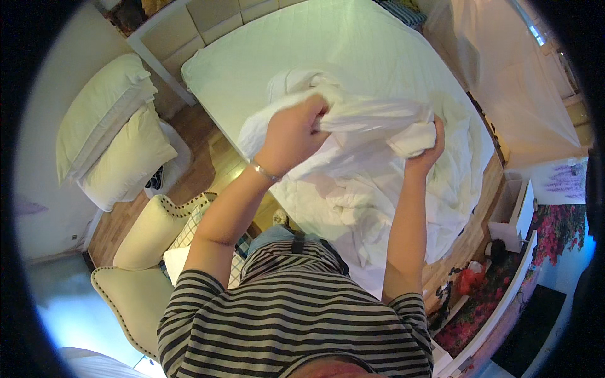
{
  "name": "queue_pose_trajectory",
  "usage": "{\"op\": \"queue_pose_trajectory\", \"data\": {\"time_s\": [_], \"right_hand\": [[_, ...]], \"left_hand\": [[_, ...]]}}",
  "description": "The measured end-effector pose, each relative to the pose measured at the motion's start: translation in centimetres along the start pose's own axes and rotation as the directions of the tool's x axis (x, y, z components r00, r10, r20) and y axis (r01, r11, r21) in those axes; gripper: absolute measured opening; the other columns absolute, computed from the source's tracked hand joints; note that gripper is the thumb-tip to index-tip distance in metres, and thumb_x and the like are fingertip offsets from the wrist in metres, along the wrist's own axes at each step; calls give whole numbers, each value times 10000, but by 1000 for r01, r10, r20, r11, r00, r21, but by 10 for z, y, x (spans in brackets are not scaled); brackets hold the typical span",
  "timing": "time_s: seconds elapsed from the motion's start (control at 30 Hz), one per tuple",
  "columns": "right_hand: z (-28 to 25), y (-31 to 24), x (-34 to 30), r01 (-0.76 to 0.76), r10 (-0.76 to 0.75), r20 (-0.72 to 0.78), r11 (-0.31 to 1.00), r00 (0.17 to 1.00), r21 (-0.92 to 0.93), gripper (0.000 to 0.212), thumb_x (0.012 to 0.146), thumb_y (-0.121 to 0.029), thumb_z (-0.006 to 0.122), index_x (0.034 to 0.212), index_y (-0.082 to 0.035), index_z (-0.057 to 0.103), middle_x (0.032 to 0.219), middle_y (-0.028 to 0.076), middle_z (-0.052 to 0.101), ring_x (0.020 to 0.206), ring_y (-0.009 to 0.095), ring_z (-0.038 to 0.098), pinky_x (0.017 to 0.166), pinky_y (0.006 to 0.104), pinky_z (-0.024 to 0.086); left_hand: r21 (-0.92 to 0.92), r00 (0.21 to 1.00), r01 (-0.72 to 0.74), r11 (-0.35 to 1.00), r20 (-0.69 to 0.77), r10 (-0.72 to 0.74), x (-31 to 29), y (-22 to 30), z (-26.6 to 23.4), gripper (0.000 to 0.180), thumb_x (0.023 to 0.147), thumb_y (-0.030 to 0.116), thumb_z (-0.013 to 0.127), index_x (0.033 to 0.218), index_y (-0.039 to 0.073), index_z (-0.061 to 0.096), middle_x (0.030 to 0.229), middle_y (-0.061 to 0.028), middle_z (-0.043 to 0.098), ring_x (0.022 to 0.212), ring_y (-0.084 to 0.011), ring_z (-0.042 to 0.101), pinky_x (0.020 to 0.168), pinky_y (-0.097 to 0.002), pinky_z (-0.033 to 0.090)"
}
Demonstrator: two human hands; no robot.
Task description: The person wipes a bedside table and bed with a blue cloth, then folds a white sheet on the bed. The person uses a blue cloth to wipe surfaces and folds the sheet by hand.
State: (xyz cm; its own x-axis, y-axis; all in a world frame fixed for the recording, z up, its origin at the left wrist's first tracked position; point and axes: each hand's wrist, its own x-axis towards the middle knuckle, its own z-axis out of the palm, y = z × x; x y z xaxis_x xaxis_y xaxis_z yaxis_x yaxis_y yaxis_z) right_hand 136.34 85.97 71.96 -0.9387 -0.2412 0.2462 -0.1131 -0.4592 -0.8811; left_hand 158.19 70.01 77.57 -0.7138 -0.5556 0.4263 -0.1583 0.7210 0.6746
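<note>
My left hand, with a silver bracelet at its wrist, is closed on a bunched white bedding cloth above the bed. My right hand wraps round the other end of that cloth, where it is gathered in folds. Between both hands the fabric runs stretched and twisted. I cannot tell whether it is a sheet or a duvet cover. Beneath it, a crumpled heap of white bedding spreads over the near and right part of the mattress, which has a pale fitted cover.
Two stacked white pillows rest at the left by the wall. A cream studded armchair with a checked cushion stands at my lower left. The padded headboard is at the far side. A sheer curtain and a white cabinet are at the right.
</note>
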Motion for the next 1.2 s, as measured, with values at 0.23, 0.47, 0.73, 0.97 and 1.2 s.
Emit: {"op": "queue_pose_trajectory", "data": {"time_s": [0.23,0.47,0.73,0.97,1.2], "right_hand": [[-64,50,-54,-118,197,162,908,967,-401,222,863,-129,505,932,11,663,971,93,628,948,172,585,862,289,439],[-114,23,-51,-122,274,161,781,948,-613,301,748,-48,657,1043,-31,600,967,123,641,911,208,621,782,287,493],[-44,-34,-96,699,1,776,433,631,-569,366,721,-100,678,1072,-71,583,1015,140,638,971,252,617,1045,425,313],[-74,-4,-126,-11,456,311,577,834,-817,99,731,-17,602,828,-22,585,722,99,606,738,190,584,813,268,434],[-60,-30,-85,247,-28,333,730,942,-637,136,752,-12,598,887,-6,580,731,98,597,676,153,547,657,263,438]], "left_hand": [[530,734,244,812,447,-512,-130,-140,58,157,797,174,559,866,71,657,862,-191,649,846,-348,627,729,-440,498],[-116,943,334,935,37,-332,-110,-109,66,182,783,105,560,949,38,594,793,-210,600,758,-371,587,678,-438,471],[-262,892,8,965,438,112,-76,36,101,150,810,182,582,828,48,516,704,-150,566,677,-372,563,596,-430,439],[-129,876,253,959,452,-171,-116,14,132,198,823,232,593,937,70,591,792,-152,616,751,-361,596,663,-411,478],[-260,752,595,761,515,-412,-172,-94,180,265,909,257,491,904,11,587,849,-189,615,790,-327,591,735,-415,461]]}}
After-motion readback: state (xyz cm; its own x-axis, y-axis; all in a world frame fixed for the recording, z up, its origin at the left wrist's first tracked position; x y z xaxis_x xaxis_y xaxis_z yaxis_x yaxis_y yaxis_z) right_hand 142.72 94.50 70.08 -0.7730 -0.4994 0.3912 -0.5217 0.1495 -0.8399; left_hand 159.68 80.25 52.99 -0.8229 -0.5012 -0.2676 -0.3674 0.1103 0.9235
